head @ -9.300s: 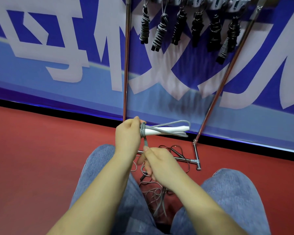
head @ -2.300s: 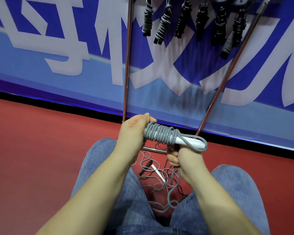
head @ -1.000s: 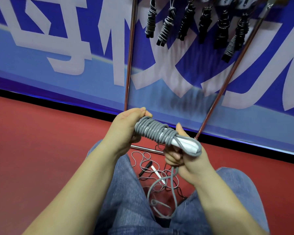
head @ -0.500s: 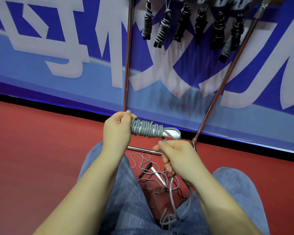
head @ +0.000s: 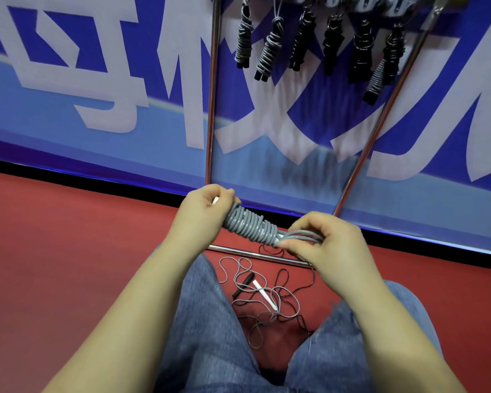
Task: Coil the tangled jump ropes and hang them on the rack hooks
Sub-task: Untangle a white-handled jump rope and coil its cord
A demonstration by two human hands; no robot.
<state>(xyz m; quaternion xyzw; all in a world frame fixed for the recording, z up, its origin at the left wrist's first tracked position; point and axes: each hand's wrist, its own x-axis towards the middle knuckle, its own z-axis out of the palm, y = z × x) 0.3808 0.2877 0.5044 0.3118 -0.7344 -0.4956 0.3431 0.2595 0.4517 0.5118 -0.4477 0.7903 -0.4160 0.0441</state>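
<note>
Rack hooks [head: 360,1]: coiled ropes hanging | left hand [head: 203,214], right hand [head: 328,245]: fingers gripping grey rope coil [head: 250,226]

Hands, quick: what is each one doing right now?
Left hand: grips one end of the coiled grey rope.
Right hand: pinches the rope's loop end.

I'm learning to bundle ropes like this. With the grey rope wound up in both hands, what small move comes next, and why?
Probably tuck the end loops pinched by the right hand under the last wraps: the grey coil, gripped by the left hand, looks fully wound but unsecured.
</note>
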